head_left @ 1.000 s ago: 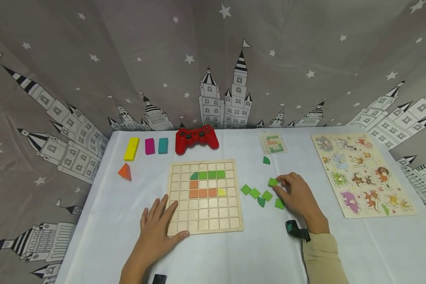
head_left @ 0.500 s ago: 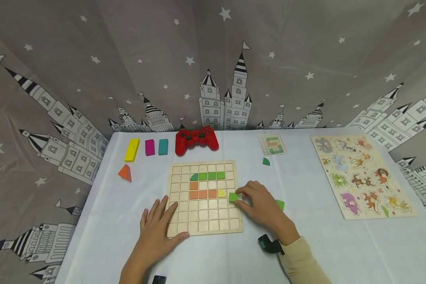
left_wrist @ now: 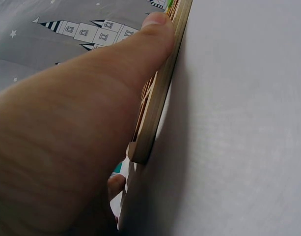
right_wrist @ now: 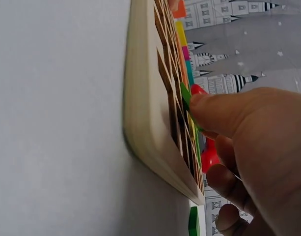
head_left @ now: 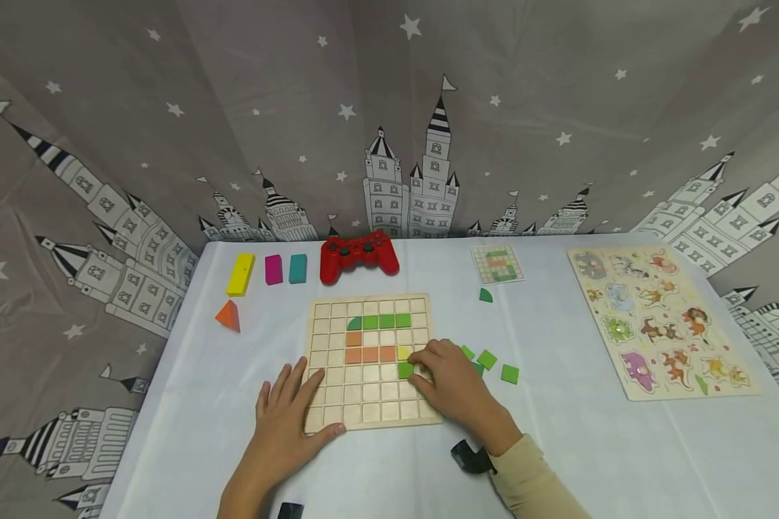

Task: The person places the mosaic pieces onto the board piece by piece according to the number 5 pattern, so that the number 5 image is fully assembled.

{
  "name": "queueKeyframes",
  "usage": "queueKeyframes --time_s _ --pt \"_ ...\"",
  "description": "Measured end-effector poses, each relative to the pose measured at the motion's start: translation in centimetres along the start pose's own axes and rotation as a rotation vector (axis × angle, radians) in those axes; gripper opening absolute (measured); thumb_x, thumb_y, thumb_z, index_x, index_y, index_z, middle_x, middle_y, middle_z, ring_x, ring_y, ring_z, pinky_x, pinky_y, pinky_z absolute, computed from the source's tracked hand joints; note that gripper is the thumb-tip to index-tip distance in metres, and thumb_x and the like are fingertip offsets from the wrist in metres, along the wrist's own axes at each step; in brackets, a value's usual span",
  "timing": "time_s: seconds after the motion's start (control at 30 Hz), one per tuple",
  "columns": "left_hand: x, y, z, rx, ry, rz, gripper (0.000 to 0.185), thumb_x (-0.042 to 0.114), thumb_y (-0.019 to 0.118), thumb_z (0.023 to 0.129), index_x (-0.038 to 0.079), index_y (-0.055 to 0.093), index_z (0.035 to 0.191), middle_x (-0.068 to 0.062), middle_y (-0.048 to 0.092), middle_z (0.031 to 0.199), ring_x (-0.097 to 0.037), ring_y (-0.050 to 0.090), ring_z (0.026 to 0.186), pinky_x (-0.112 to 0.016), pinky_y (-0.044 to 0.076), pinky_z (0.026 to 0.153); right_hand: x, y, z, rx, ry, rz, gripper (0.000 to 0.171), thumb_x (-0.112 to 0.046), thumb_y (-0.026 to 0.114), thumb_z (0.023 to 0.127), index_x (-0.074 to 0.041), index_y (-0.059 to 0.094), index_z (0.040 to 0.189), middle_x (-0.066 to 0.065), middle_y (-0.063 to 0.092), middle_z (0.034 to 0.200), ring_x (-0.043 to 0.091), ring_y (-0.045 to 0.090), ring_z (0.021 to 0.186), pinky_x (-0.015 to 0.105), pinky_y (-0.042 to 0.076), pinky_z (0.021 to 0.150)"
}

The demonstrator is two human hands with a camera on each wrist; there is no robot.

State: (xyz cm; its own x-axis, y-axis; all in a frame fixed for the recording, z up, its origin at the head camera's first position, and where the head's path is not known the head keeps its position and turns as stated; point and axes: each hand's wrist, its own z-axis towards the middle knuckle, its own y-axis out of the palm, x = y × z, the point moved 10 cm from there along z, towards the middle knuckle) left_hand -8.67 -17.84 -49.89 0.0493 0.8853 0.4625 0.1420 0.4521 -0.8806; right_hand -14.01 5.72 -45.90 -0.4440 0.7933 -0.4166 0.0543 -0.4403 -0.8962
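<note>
Left side of the tabletop (head_left: 558, 447): a yellow block (head_left: 241, 274), a pink block (head_left: 273, 269) and a teal block (head_left: 298, 268) lie in a row near the far edge, with an orange pyramid (head_left: 229, 315) nearer the left edge and a red game controller (head_left: 360, 255) just right of the row.

Centre: the wooden grid board (head_left: 370, 404) carries green, orange and yellow tiles in its upper rows. The left hand (head_left: 285, 418) rests flat on the board's near left corner, fingers straight and spread, thumb along the near edge; the left wrist view shows the thumb pressed against the board's side.

The right hand (head_left: 451, 386) reaches over the board's right edge. Its curled fingers (right_wrist: 214, 110) pinch a green square tile (head_left: 405, 370), which sits at the fingertips over a cell directly below the yellow tile (head_left: 404, 352); whether it lies fully seated cannot be told.

Right of the board: loose green tiles (head_left: 509, 373) lie just beyond the right hand, a green quarter-round piece (head_left: 486, 295) and a pattern card (head_left: 497, 264) farther back, and an animal puzzle board (head_left: 662, 321) near the right edge.
</note>
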Motion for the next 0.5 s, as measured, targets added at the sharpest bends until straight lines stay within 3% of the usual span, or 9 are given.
queueKeyframes --time_s 0.5 --pt "-0.07 0.04 -0.04 0.009 0.003 -0.011 0.1 0.069 0.075 0.076 0.018 0.044 0.155 -0.016 0.024 0.169 -0.042 0.013 0.156 -0.07 0.007 0.119 -0.05 0.15 -0.07 0.027 0.016 -0.014 0.024 -0.031 0.08 0.089 -0.015 0.077 0.106 -0.01 0.049 0.076 0.007 0.039 0.073 0.023 0.036 0.065"
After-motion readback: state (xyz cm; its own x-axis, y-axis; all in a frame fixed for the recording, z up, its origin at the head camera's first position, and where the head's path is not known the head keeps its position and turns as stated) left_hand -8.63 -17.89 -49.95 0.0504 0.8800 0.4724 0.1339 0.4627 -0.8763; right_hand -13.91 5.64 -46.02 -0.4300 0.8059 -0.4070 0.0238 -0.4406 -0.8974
